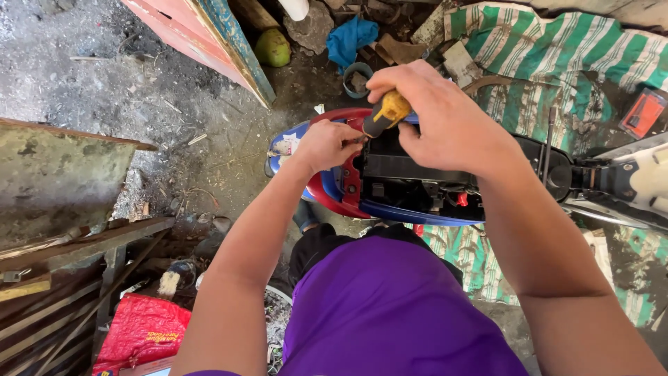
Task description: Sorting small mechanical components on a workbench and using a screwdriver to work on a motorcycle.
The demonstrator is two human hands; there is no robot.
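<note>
My right hand (445, 115) grips a screwdriver with a yellow and black handle (385, 115), its shaft angled down and left into a scooter's body. My left hand (325, 145) pinches the screwdriver's tip where it meets the red panel (332, 198) of the scooter. The scooter has red and blue bodywork (396, 212) and an open black compartment (403, 170) with wiring and a small red part inside. Its tail points away from me, toward the top left. My purple shirt (390, 313) fills the lower middle of the view.
A green and white striped cloth (557, 42) lies under and beyond the scooter. An orange and black tool (643, 111) rests on it at right. A red painted board (202, 35), a green coconut (273, 47), a blue rag (351, 38), rusty metal bars (76, 257) and a red bag (142, 331) surround me.
</note>
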